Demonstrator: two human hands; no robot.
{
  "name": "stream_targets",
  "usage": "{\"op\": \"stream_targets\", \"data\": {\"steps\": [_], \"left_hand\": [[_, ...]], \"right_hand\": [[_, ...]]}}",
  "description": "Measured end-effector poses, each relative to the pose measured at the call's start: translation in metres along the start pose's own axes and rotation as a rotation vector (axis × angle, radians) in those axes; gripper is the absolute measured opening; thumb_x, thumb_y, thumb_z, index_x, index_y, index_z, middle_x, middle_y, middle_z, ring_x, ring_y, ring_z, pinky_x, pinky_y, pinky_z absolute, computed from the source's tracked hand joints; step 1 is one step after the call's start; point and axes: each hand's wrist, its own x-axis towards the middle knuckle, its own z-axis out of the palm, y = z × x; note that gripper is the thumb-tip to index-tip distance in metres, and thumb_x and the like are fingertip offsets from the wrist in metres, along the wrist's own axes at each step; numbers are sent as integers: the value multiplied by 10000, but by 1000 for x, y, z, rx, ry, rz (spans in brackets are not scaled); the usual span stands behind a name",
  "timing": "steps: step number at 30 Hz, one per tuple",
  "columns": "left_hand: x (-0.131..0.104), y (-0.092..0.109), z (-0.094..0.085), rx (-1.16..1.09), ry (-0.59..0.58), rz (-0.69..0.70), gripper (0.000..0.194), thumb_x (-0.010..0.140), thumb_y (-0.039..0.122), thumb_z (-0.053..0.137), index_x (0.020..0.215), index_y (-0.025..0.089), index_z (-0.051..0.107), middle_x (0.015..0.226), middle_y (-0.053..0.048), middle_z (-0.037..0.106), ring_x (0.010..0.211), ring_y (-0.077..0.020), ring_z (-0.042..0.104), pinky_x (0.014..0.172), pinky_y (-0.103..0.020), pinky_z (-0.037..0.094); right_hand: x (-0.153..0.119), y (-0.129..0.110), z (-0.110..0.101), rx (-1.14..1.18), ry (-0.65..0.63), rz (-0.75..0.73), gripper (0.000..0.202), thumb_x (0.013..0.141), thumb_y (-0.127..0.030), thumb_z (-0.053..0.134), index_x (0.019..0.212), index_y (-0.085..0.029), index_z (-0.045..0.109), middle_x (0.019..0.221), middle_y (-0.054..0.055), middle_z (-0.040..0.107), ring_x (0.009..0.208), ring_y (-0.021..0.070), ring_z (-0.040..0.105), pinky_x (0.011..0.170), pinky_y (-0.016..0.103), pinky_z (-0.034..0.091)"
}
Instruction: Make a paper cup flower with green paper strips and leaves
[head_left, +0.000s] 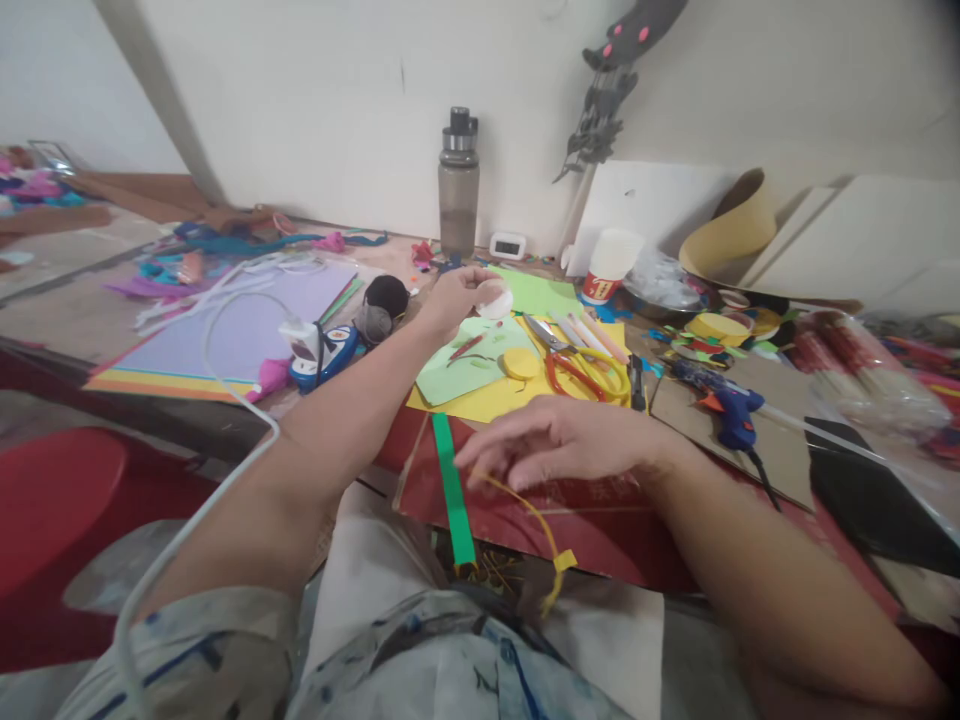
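My left hand [457,300] reaches to the far part of the mat and pinches a white disc [495,299] at its edge. The disc hangs over light green paper [469,385] bearing small red and green scraps. My right hand [562,440] hovers at the table's front edge, its fingers apart and loosely bent. A thin yellow strip [536,512] with a small yellow tab curves down below these fingertips; whether it touches them I cannot tell. Beside them a bright green strip [452,490] hangs over the edge. Scissors [574,365] and a yellow disc [520,363] lie beyond.
A blue glue gun [739,415] lies on cardboard at the right. At the back stand a bottle [458,190], a small clock [508,246] and a paper cup [604,270]. A power strip [322,355] with a white cable [247,440] is on the left, near coloured paper [225,330].
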Motion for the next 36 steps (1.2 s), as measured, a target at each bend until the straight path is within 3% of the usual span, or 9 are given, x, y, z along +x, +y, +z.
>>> {"op": "stream_targets", "data": {"steps": [3, 5, 9, 13, 18, 21, 28, 33, 36], "left_hand": [[0, 2, 0, -8, 2, 8, 168, 741, 169, 751, 874, 124, 658, 748, -2, 665, 610, -64, 590, 604, -195, 471], [-2, 5, 0, -9, 13, 7, 173, 736, 169, 755, 869, 124, 655, 753, -1, 666, 615, -64, 593, 599, -191, 466], [-5, 12, 0, -12, 26, 3, 173, 733, 144, 755, 872, 117, 655, 738, 3, 656, 604, -59, 584, 594, -191, 462], [-7, 14, 2, -32, 40, -8, 138, 758, 118, 730, 871, 109, 651, 741, 0, 656, 606, -58, 588, 585, -186, 459], [-6, 4, 8, -68, 13, -33, 98, 798, 87, 693, 876, 94, 634, 740, -12, 652, 614, -75, 602, 612, -219, 487], [-5, -1, 10, -59, -2, -53, 105, 825, 95, 684, 917, 82, 634, 749, -33, 667, 636, -88, 615, 654, -240, 502], [-3, 5, 6, -102, 52, -96, 118, 801, 78, 685, 910, 94, 642, 767, -13, 670, 626, -71, 616, 604, -205, 480], [-3, 10, 5, -141, 68, -52, 139, 780, 114, 720, 899, 115, 648, 777, -1, 675, 649, -69, 617, 627, -200, 482], [-2, 10, 2, -149, 103, -58, 181, 748, 141, 754, 891, 132, 644, 785, 7, 679, 660, -63, 613, 630, -189, 478]], "right_hand": [[2, 9, -4, -168, 312, -13, 384, 945, -374, 583, 1300, -248, 660, 1193, 62, 730, 1096, 192, 679, 951, 323, 514], [9, 15, -1, -343, 376, -5, 406, 944, -380, 590, 1329, -264, 645, 1399, 78, 621, 1286, 217, 578, 1099, 383, 427], [19, 13, 16, -465, 64, 17, 587, 882, -405, 691, 1430, -244, 559, 1621, 81, 333, 1538, 259, 191, 1253, 477, 118], [15, 2, 18, -271, -239, -60, 483, 938, -330, 633, 1415, -298, 571, 1503, 25, 527, 1469, 173, 368, 1244, 373, 188], [13, 5, 16, -357, -157, -124, 593, 880, -274, 709, 1447, -271, 536, 1509, 74, 520, 1442, 203, 416, 1200, 380, 299], [22, 15, 37, -632, -68, -207, 595, 875, -148, 668, 1436, -298, 541, 1574, 50, 435, 1513, 235, 270, 1230, 469, 233], [41, 43, 79, -1170, -145, -318, 157, 890, -145, 618, 831, -209, 749, 1070, 71, 757, 1461, 301, 357, 1221, 607, 197], [35, 33, 67, -732, -86, -448, 252, 974, -146, 478, 979, -201, 724, 1009, 42, 769, 1302, 202, 544, 1210, 492, 273], [33, 29, 51, -348, 205, -377, 285, 1000, -213, 437, 1059, -185, 715, 903, 40, 764, 952, 133, 693, 946, 289, 512]]}}
